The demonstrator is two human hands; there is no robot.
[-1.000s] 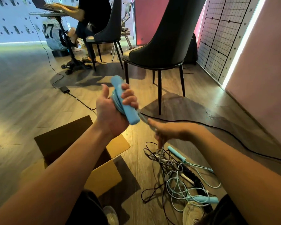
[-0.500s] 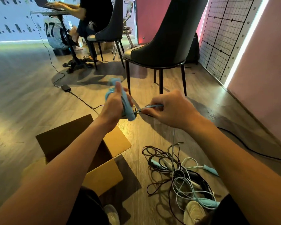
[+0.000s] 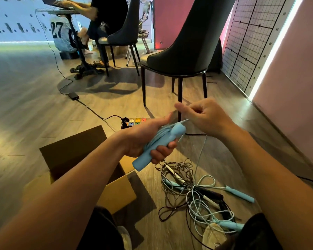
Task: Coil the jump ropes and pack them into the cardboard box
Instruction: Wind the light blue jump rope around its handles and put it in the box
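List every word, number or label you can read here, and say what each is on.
"27": on the grey shirt in the far left background.
Dark marks on the white wall: blurred, unreadable.
Small marks along the grid panel: too small to read.
Cardboard box, blue jump rope: no text visible.

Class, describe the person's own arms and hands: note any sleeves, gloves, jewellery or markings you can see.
The left forearm and right forearm are bare to the frame's edge: no sleeves show. The left hand and right hand wear no gloves. No watch, bracelet, ring or marking is visible.
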